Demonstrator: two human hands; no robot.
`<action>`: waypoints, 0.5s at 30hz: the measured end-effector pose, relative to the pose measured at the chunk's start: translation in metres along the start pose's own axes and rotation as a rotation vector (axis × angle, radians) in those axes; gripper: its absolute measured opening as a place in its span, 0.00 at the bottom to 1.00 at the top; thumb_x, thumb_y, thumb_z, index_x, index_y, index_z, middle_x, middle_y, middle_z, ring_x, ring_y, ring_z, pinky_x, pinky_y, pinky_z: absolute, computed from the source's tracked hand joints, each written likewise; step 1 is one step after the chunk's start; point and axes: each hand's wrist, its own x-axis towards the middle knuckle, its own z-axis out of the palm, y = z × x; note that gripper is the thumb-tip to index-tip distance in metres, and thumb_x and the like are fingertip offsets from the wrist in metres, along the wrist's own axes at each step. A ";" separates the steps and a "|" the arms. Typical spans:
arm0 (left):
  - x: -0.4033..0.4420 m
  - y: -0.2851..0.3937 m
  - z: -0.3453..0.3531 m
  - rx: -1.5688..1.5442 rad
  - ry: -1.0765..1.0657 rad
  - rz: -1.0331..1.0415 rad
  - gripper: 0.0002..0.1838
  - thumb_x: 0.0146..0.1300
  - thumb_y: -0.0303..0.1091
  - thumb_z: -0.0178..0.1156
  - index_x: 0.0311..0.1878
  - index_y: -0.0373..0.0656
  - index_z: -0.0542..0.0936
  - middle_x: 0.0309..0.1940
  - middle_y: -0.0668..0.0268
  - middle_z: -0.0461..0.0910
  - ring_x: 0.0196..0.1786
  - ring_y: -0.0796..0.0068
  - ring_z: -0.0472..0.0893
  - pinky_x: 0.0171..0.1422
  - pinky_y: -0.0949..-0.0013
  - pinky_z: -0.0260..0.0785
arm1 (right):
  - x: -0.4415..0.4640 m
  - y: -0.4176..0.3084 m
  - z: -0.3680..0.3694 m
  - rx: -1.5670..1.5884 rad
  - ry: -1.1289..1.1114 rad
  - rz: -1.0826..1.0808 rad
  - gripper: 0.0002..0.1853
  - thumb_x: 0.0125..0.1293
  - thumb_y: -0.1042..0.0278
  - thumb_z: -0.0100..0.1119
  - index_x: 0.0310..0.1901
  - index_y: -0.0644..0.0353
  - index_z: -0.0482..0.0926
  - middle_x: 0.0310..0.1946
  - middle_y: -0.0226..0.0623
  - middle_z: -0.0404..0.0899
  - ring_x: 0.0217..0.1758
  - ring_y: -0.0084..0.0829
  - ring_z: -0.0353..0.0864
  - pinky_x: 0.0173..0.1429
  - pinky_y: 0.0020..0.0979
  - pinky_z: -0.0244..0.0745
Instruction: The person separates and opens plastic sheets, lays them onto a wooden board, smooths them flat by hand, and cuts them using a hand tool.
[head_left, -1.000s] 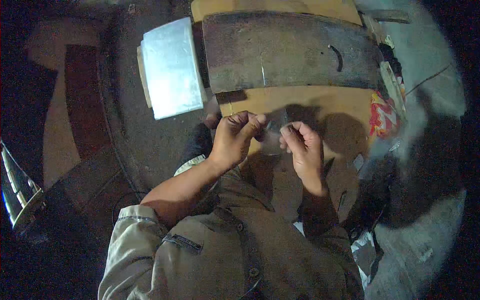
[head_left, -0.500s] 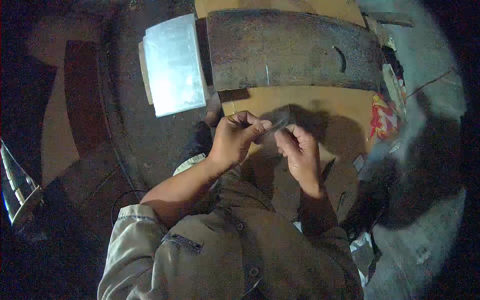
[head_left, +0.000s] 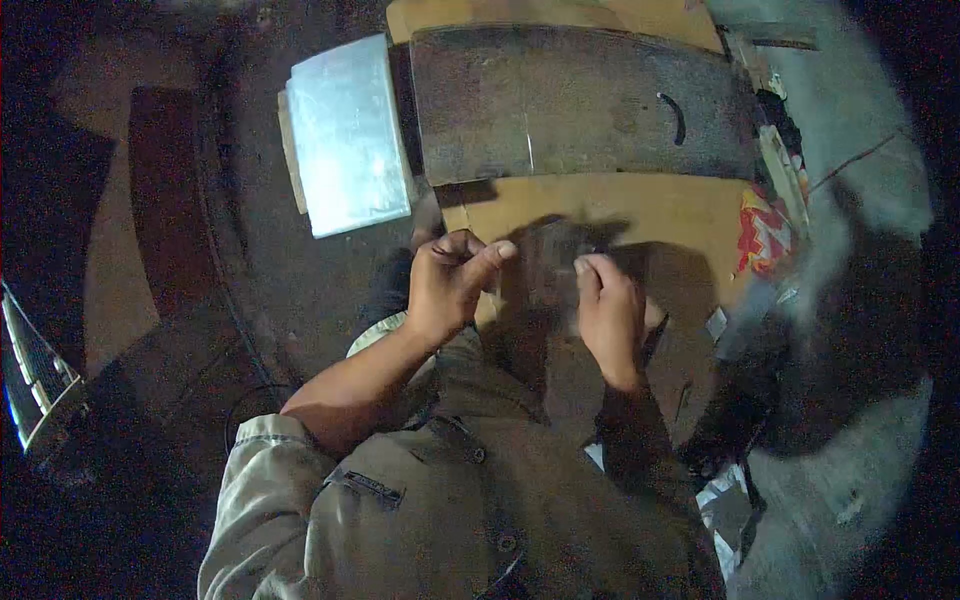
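Although I cannot tell whether the curled left hand [head_left: 446, 285] and right hand [head_left: 611, 315] grip anything, glossy sheets [head_left: 352, 138] beyond the left look slippery, best held edgewise.

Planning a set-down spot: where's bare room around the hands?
Best patch: the dark board, between the thin pale line and the curved dark piece. Also bare, partly shadowed: the yellow board between the dark board's near edge and the right hand. Crowded: its right edge, by the red wrapper. Gap to the left hand: too blurred to call.
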 end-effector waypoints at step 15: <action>-0.005 0.019 0.015 0.035 -0.246 0.077 0.09 0.62 0.33 0.63 0.34 0.35 0.80 0.24 0.69 0.79 0.26 0.86 0.74 0.28 0.78 0.67 | -0.001 -0.008 -0.008 0.399 -0.045 -0.095 0.19 0.63 0.70 0.57 0.56 0.60 0.69 0.48 0.36 0.74 0.50 0.30 0.72 0.53 0.30 0.66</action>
